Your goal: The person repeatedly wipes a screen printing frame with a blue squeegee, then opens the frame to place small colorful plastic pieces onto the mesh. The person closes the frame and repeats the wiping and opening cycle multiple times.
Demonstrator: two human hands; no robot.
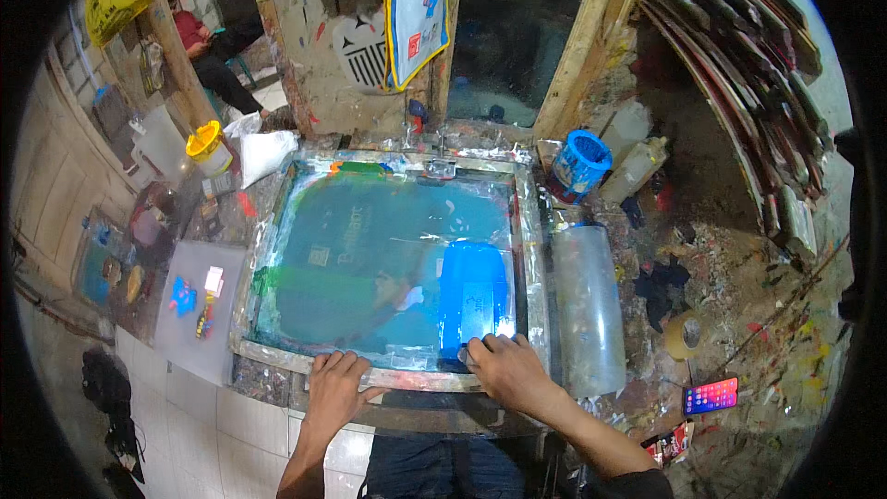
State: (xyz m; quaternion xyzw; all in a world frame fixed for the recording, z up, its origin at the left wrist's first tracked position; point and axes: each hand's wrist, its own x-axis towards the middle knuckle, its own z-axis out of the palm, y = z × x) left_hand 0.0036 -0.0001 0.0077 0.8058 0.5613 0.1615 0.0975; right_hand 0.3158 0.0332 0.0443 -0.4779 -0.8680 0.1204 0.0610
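Note:
A screen-printing frame [263, 351] lies flat before me, its teal mesh [323, 222] streaked with green on the left. A wet, bright blue patch of ink [474, 291] covers the mesh's right part. My left hand [338, 390] closes over the frame's front edge, fingertips on top and thumb out to the right. My right hand [506, 370] is at the near end of the blue ink, with its fingers curled down. A small greyish edge shows beside its fingertips; the rest of what it grips is hidden under the hand.
A clear plastic roll [589, 310] lies right of the frame, below a blue paint tub [580, 166]. Farther right are a tape roll [682, 334] and a lit phone [710, 395]. A translucent sheet [185, 337] is at left, near a yellow tub [210, 148]. Someone sits [199, 42] beyond.

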